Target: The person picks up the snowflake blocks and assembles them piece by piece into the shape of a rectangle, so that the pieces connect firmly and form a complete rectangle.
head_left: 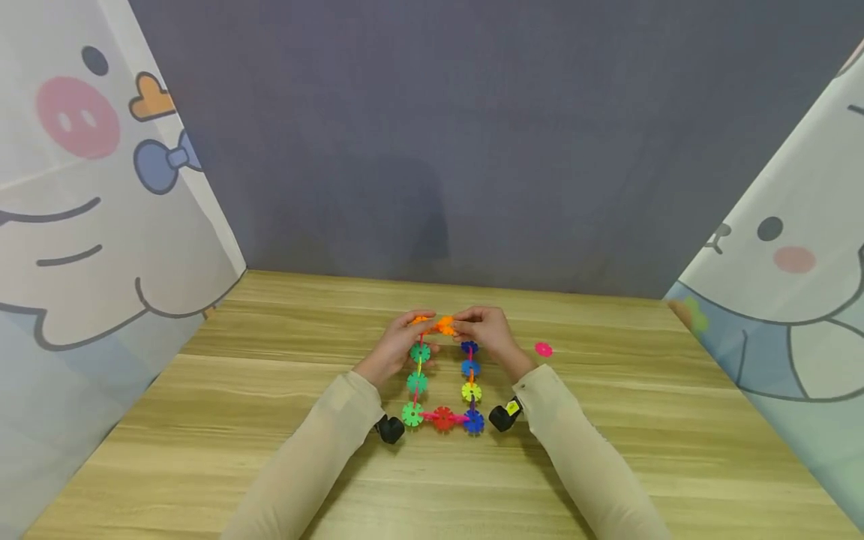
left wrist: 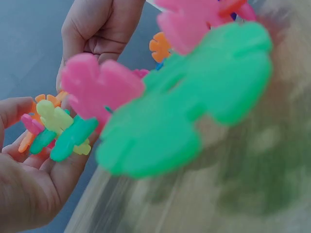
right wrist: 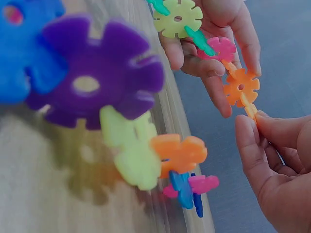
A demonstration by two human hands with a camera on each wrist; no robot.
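Note:
Plastic notched snowflake discs are slotted together into a three-sided chain. A left row with green discs (head_left: 417,382), a near row with a red disc (head_left: 443,418) and a right row with a yellow disc (head_left: 472,392) make it up. My left hand (head_left: 397,346) holds the far end of the left row, thumb and fingers on an orange disc (right wrist: 241,87). My right hand (head_left: 491,330) pinches a second orange disc (right wrist: 250,110), seen edge-on in the right wrist view and set against the first one. The right row's far end, a dark blue disc (head_left: 469,346), sits just below my right hand.
A loose pink disc (head_left: 543,349) lies on the wooden table (head_left: 675,450) to the right of my right hand. Black wrist cameras (head_left: 390,430) flank the near row. A grey panel (head_left: 432,150) rises behind the table, with cartoon-printed cloths at both sides.

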